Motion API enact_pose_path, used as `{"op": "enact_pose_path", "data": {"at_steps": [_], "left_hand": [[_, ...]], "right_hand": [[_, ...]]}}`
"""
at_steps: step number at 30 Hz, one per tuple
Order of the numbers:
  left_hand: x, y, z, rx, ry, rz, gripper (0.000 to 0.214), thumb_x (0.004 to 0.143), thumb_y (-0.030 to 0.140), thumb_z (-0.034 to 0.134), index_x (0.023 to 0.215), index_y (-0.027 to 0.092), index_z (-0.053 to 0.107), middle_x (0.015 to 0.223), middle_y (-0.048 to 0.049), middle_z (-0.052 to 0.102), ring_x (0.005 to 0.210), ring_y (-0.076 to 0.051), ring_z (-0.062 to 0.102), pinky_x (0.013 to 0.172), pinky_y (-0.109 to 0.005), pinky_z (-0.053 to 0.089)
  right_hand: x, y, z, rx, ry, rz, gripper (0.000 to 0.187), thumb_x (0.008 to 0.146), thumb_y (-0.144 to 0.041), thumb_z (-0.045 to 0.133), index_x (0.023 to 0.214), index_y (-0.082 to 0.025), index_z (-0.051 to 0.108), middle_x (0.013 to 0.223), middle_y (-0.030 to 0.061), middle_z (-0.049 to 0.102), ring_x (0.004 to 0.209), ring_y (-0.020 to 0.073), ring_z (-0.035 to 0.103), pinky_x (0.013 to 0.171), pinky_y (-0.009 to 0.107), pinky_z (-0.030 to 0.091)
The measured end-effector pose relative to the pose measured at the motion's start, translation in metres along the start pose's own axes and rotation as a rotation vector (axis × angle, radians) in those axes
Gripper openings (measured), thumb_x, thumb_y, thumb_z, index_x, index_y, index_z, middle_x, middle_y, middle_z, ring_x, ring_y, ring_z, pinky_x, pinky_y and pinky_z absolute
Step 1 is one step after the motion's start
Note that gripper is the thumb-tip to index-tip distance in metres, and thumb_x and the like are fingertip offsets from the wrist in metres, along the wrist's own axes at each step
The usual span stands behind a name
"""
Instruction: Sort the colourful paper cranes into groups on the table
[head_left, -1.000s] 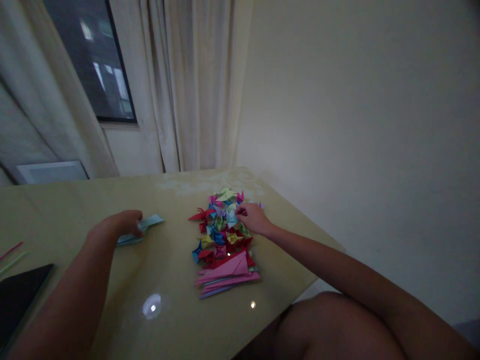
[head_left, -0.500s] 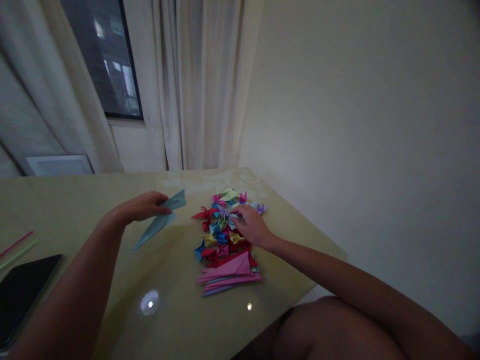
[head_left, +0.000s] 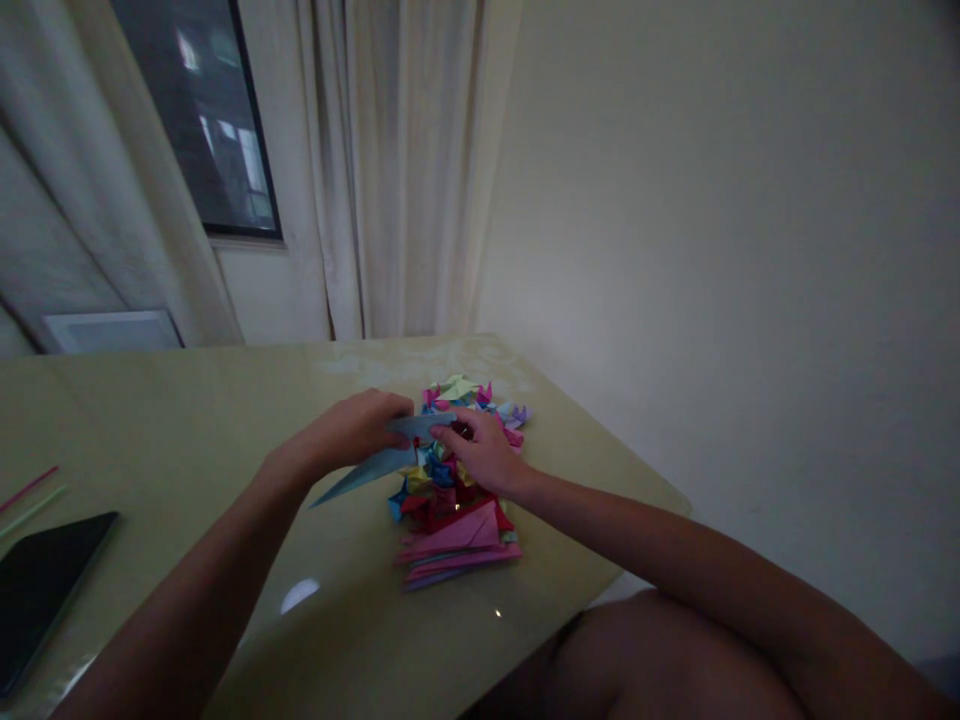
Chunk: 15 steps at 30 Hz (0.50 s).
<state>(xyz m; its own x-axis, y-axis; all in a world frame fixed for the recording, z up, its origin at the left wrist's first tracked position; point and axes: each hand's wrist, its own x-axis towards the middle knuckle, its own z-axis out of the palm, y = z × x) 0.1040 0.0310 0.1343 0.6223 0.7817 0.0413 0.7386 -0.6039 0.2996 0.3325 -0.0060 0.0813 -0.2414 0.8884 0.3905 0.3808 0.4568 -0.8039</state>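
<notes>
A light blue folded paper plane [head_left: 375, 467] hangs above the table, its long point aimed down to the left. The thumb and fingers of my left hand [head_left: 369, 425] are closed on its left upper part. At the plane's right end, my right hand [head_left: 484, 450] pinches the edge between thumb and fingers. Below and behind both hands lies a pile of colourful origami pieces [head_left: 441, 472], partly hidden by them. In front of the pile rests a stack of flat folded papers [head_left: 461, 545], mostly pink.
On the left of the table [head_left: 187, 420] lie a black tablet-like device [head_left: 49, 560] and two thin sticks, one pink [head_left: 28, 487] and one green [head_left: 34, 508]. A pale wall [head_left: 712, 250] runs along the right side. Curtains [head_left: 420, 180] hang behind the table.
My left hand has carried the light blue paper plane rightward to the pile. My right hand has shifted slightly left and taken hold of the plane's right end.
</notes>
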Motion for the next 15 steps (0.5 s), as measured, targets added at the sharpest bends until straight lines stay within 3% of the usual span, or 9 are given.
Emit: {"op": "enact_pose_path", "data": {"at_steps": [4,6,10,15], "left_hand": [[-0.007,-0.02,-0.002,0.128,-0.001,-0.147,0.013,0.085,0.028,0.065,0.094,0.021,0.071,0.091,-0.0073,0.076,0.087,-0.024,0.069,0.07,-0.03,0.042],[-0.008,-0.028,-0.003,0.093,-0.009,-0.162,0.025,0.083,0.031,0.069,0.106,0.021,0.072,0.099,-0.0083,0.078,0.092,-0.026,0.071,0.075,-0.031,0.046],[-0.004,-0.019,-0.003,-0.153,0.073,0.011,0.037,0.089,0.044,0.065,0.116,0.02,0.072,0.11,-0.0085,0.079,0.1,-0.025,0.071,0.086,-0.032,0.05],[0.005,0.01,0.004,-0.38,0.016,0.186,0.028,0.095,0.04,0.059,0.095,0.018,0.076,0.083,-0.002,0.076,0.075,-0.016,0.065,0.071,-0.026,0.046]], "right_hand": [[0.003,0.014,-0.005,0.029,0.138,0.104,0.03,0.092,-0.046,0.068,0.079,-0.018,0.064,0.068,-0.0028,0.058,0.064,0.0141,0.053,0.059,0.025,0.039],[0.002,0.022,-0.01,0.092,0.147,0.147,0.031,0.088,-0.049,0.07,0.081,-0.019,0.064,0.069,-0.0023,0.059,0.066,0.0146,0.055,0.06,0.025,0.041],[-0.002,0.027,-0.018,0.223,0.063,0.211,0.037,0.082,-0.053,0.076,0.088,-0.018,0.068,0.071,-0.0021,0.063,0.063,0.0141,0.056,0.059,0.025,0.045],[-0.008,0.016,-0.03,0.265,-0.068,0.235,0.044,0.074,-0.057,0.085,0.089,-0.018,0.07,0.075,-0.001,0.066,0.065,0.0144,0.059,0.059,0.025,0.046]]}}
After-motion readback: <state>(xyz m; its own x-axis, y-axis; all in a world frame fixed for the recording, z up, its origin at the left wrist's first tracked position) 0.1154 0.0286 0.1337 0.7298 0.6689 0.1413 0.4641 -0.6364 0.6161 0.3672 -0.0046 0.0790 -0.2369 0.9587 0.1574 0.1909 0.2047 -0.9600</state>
